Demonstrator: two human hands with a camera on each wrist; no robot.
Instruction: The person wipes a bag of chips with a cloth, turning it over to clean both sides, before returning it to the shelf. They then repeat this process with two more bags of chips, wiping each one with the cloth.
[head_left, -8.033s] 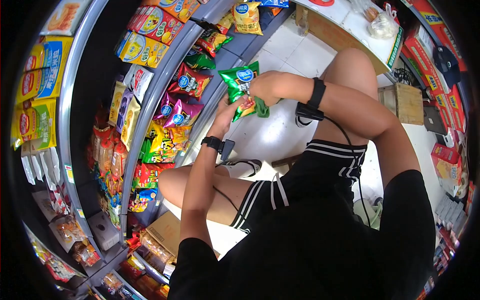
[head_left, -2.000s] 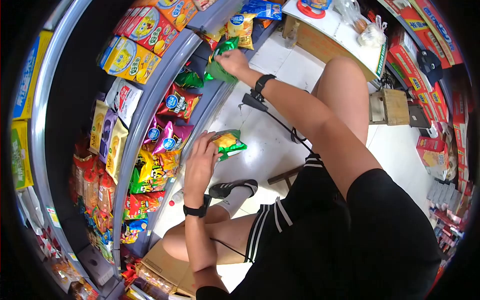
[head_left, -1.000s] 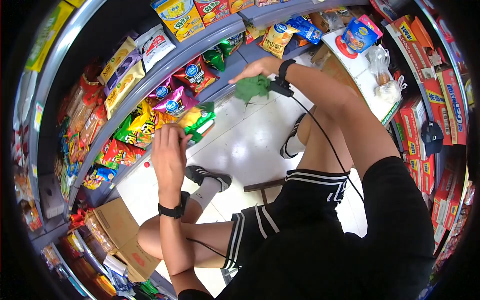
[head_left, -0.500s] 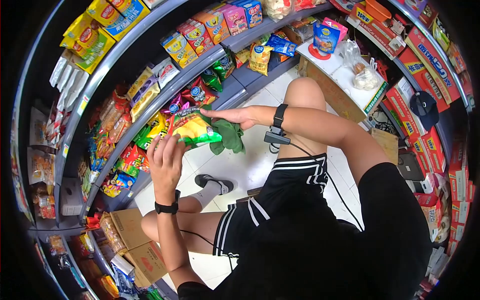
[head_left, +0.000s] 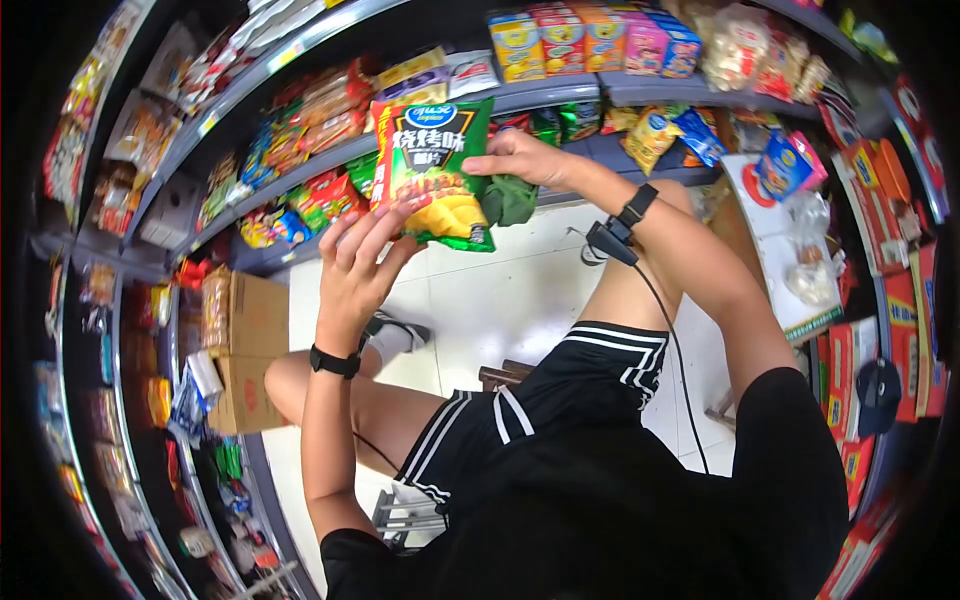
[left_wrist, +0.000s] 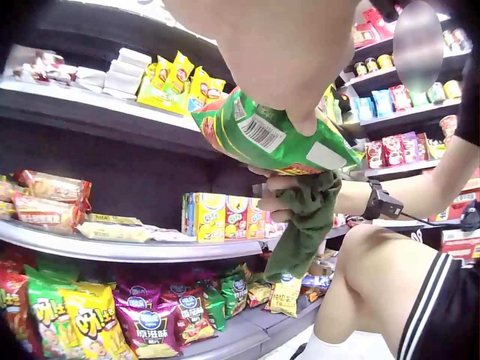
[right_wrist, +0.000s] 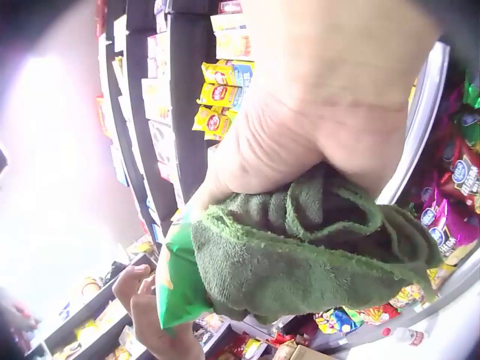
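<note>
Upright in front of the shelves is a green bag of chips (head_left: 437,165), its printed front toward the head camera. My left hand (head_left: 360,262) pinches its lower left corner, fingers across the front. From the other side my right hand (head_left: 525,160) meets the bag's right edge, thumb over the front. A crumpled dark green cloth (right_wrist: 270,255) is bunched in the right hand and hangs below it. Seen in the left wrist view, the bag (left_wrist: 262,139) shows its back with a barcode, and the cloth (left_wrist: 304,225) dangles just under it.
Curved shelves with boxed snacks (head_left: 560,45) and bagged snacks run along the back and left. A white-topped table (head_left: 745,190) with pouches and plastic bags stands at right. Cardboard boxes (head_left: 255,325) are at left on the floor. A cap (head_left: 878,395) hangs at far right.
Both hands were apart, the right at the shelf with a green bag, then off it holding only the cloth. They have come together at the chip bag, now raised with its front showing.
</note>
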